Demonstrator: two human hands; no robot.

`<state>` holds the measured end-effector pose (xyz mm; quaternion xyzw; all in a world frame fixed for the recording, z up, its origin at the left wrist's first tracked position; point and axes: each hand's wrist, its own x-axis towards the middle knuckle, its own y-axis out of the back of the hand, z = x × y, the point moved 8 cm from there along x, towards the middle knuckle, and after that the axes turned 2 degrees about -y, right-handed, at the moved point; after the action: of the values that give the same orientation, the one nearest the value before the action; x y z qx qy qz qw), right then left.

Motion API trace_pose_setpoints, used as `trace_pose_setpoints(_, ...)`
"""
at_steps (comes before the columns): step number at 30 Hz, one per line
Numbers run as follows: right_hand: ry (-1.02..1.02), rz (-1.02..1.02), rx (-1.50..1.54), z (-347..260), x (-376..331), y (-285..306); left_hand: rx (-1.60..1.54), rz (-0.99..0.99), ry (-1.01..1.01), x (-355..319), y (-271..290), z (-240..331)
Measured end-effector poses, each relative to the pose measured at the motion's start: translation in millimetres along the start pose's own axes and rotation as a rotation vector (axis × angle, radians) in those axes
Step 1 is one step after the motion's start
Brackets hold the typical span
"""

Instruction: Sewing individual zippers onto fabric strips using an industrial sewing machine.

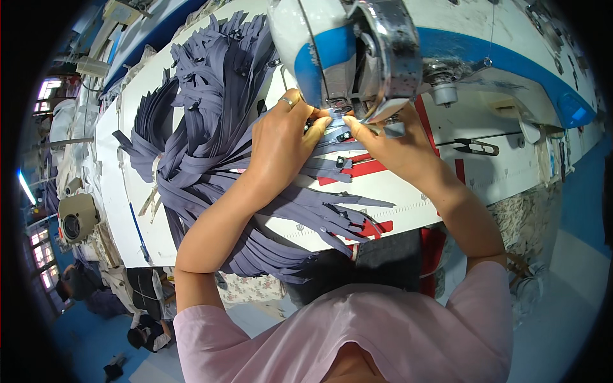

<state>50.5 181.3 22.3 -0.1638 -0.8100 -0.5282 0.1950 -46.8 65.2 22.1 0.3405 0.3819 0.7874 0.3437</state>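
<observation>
Both my hands meet under the head of a white and blue sewing machine. There my left hand pinches the end of a grey-blue zipper, thumb and fingers pressed together near the needle area. From the other side my right hand grips the same zipper end with thumb and forefinger; its other fingers are partly hidden behind the machine head. A large bundle of grey-blue zippers lies left of my left hand. Several loose zipper ends with dark sliders fan out below my hands toward the table's front edge.
Thread snips lie on the white table to the right. Red tape strips and a printed ruler mark the tabletop. A blue stick-like tool rests at the left edge. Other people sit at the far lower left.
</observation>
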Motion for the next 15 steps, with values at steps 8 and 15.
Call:
trace_pose_setpoints(8, -0.212, -0.024, 0.3, 19.7, 5.3, -9.3, -0.03, 0.016, 0.068, 3.1, -4.9, -11.8)
trace_pose_setpoints(15, 0.007, -0.148, -0.016, 26.2, -16.0, -32.2, -0.062, 0.066, 0.021, 5.6, -0.7, -12.5)
